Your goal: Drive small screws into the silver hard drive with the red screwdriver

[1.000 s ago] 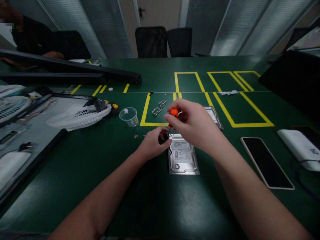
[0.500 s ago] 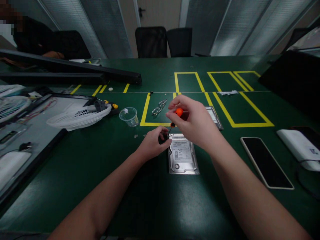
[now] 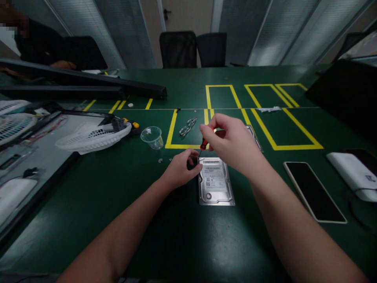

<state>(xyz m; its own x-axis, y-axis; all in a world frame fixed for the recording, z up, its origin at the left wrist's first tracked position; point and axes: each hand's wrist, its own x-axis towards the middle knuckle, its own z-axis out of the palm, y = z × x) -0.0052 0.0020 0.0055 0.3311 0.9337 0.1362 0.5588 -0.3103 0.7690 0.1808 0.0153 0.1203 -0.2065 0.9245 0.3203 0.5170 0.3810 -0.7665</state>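
Note:
A silver hard drive (image 3: pixel 217 182) with a white label lies flat on the green table in front of me. My left hand (image 3: pixel 185 167) grips its far left corner, thumb over the edge and fingers curled beside it. In my right hand (image 3: pixel 228 137) is a small screwdriver (image 3: pixel 203 144) with a red and black handle, pinched between thumb and fingers. Its thin shaft slants down to that same corner; the exact contact of the tip is too small to see. Tiny screws (image 3: pixel 160 160) lie left of my left hand.
A clear plastic cup (image 3: pixel 152 137) stands left of yellow tape rectangles. Glasses (image 3: pixel 187 126) lie behind my hands, and a second hard drive (image 3: pixel 255 137) is partly hidden. On the right are a phone (image 3: pixel 313 192) and white power bank (image 3: pixel 353 176). White fan guards (image 3: pixel 94 137) sit left. Another person (image 3: pixel 44 43) sits far left.
My right hand has turned and shifted slightly right around the screwdriver handle, its fingers now covering the orange end. The left hand and the hard drive have stayed put.

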